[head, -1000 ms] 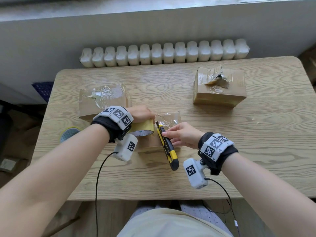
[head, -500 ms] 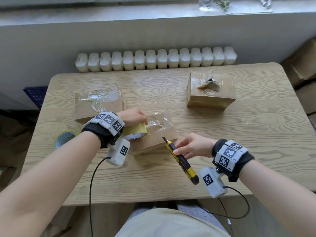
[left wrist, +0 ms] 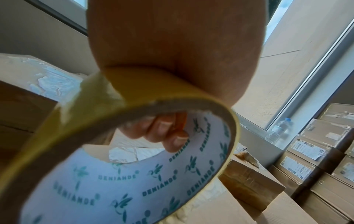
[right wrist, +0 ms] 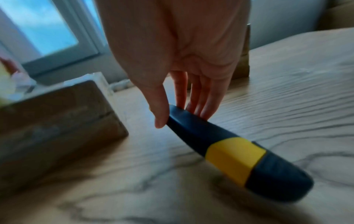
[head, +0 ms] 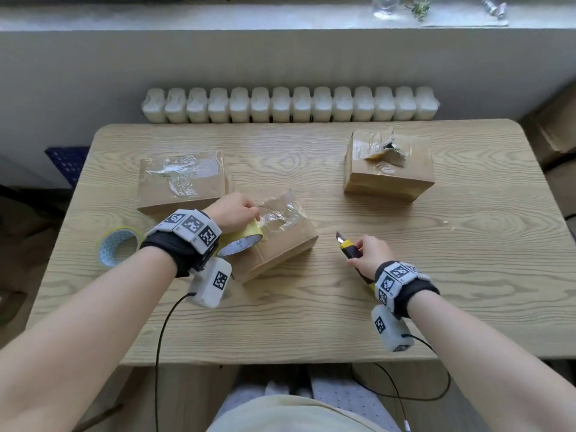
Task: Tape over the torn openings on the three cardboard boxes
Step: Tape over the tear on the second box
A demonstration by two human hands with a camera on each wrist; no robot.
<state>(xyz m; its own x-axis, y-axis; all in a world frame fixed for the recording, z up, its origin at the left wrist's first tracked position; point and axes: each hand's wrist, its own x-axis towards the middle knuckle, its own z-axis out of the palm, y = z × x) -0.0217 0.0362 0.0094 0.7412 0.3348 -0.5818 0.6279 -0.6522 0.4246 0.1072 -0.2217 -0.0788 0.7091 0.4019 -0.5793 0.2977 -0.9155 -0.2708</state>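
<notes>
Three cardboard boxes sit on the wooden table (head: 436, 244). The left box (head: 182, 185) has clear tape across its top. The middle box (head: 285, 235) carries crumpled clear tape. The far right box (head: 388, 166) shows a torn opening. My left hand (head: 237, 210) grips a yellow tape roll (head: 241, 241) over the middle box, fingers (left wrist: 164, 133) curled through its core (left wrist: 134, 189). My right hand (head: 364, 251) holds a yellow and dark utility knife (head: 349, 247) by its handle (right wrist: 220, 148), blade out, low over the table to the right of the middle box.
A second tape roll (head: 118, 246) lies near the table's left edge. A white radiator (head: 290, 104) runs behind the table under a windowsill. Stacked cardboard boxes (left wrist: 316, 159) stand off to the right. Cables hang from both wrist cameras at the front edge.
My right hand has carried the knife away from the middle box, rightward and down toward the table. The left hand stays on the tape roll at the box.
</notes>
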